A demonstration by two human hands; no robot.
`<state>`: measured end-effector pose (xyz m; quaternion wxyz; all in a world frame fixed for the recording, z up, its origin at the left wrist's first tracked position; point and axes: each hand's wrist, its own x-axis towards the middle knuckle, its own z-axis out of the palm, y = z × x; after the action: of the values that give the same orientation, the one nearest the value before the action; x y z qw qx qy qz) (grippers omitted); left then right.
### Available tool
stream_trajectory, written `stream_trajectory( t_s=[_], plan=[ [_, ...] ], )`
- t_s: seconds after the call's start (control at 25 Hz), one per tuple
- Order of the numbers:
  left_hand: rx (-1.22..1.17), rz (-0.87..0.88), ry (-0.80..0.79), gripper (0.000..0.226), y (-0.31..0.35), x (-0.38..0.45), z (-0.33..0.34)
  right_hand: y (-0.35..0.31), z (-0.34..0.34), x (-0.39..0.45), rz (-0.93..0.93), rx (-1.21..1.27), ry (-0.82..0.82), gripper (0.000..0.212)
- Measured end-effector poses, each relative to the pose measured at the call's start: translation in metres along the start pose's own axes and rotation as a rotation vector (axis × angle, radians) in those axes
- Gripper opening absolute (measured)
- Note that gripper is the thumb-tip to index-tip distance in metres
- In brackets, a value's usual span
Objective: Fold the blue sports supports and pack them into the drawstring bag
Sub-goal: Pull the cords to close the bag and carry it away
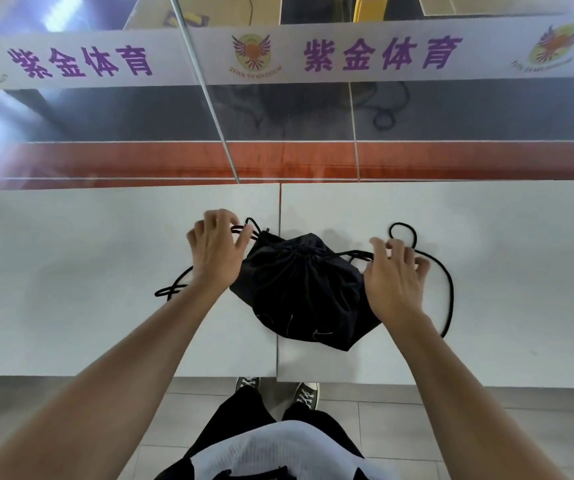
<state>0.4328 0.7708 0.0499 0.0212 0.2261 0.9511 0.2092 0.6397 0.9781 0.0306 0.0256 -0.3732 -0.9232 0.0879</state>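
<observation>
A black drawstring bag (pixel 301 289) lies on the white table (pixel 105 271), its mouth cinched into gathers. Black cords (pixel 446 282) run out from both sides of it. My left hand (pixel 214 251) is at the bag's upper left, and the left cord runs between its thumb and curled fingers. My right hand (pixel 396 275) hovers at the bag's right side with fingers spread over the right cord, which loops away beyond it. No blue supports are visible.
The table is two white panels joined by a seam (pixel 279 271), with its near edge just above my shoes (pixel 306 394). A glass barrier with a white banner (pixel 382 57) stands right behind the far edge.
</observation>
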Motion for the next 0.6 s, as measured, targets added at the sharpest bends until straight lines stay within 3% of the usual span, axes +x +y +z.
stream_trajectory(
  t_s=[0.08, 0.12, 0.24, 0.32, 0.44, 0.6],
  plan=[
    [-0.029, 0.066, 0.157, 0.019, 0.000, -0.017, -0.002, -0.008, 0.002, -0.019, 0.041, 0.165, 0.130, 0.024],
    [-0.038, 0.129, 0.112, 0.015, -0.003, -0.030, 0.001, -0.011, 0.007, -0.031, 0.023, 0.261, 0.109, 0.014],
    [-0.077, 0.022, -0.345, 0.050, -0.019, -0.056, 0.020, -0.018, 0.031, -0.059, 0.055, 0.412, -0.258, 0.034],
    [-0.152, -0.059, -0.489, 0.059, -0.030, -0.063, 0.030, -0.014, 0.045, -0.068, 0.088, 0.445, -0.354, 0.039],
    [-0.276, -0.051, -0.396, 0.027, -0.036, -0.068, 0.031, -0.013, 0.043, -0.068, 0.099, 0.596, -0.233, 0.008],
    [-0.527, -0.181, -0.206, 0.009, -0.032, -0.080, 0.000, -0.027, 0.012, -0.046, 0.087, 0.744, -0.109, 0.005]
  ],
)
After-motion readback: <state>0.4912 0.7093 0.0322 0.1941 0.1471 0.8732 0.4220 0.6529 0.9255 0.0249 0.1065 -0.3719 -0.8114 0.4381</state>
